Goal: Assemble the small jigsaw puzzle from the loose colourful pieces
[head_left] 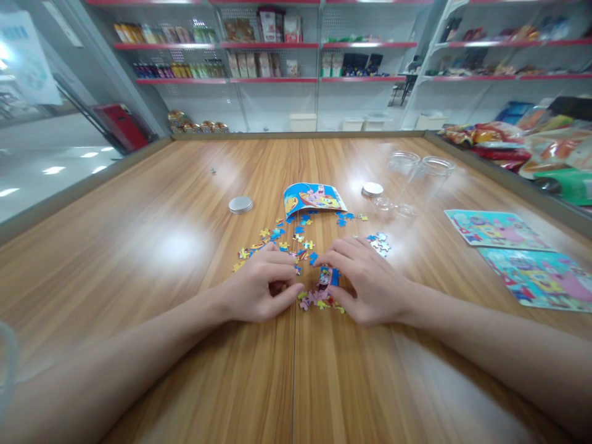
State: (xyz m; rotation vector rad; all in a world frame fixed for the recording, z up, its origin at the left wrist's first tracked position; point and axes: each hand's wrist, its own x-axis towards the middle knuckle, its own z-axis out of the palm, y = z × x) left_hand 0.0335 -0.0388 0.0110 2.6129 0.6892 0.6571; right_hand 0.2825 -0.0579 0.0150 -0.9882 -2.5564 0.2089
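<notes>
Between my hands, a small joined section of jigsaw puzzle (325, 279) with a pink cartoon face on blue lies on the wooden table. My right hand (370, 280) curls over it, forefinger at its upper edge and thumb at its lower right. My left hand (263, 283) rests just left of it, fingers bent and thumb apart, with nothing visible between them. Pink and yellow loose pieces (319, 301) lie just below the section. More loose jigsaw pieces (277, 233) in blue and yellow spread beyond my hands, partly hidden by them. A curved picture sheet (314, 197) stands behind.
A silver lid (240, 205) lies at left, another lid (372, 189) at right. Clear jars (435, 176) stand at the back right. Two cartoon picture cards (499, 229) lie right of my arm. Packaged goods (504, 145) sit past the right edge; shelves (268, 45) stand behind.
</notes>
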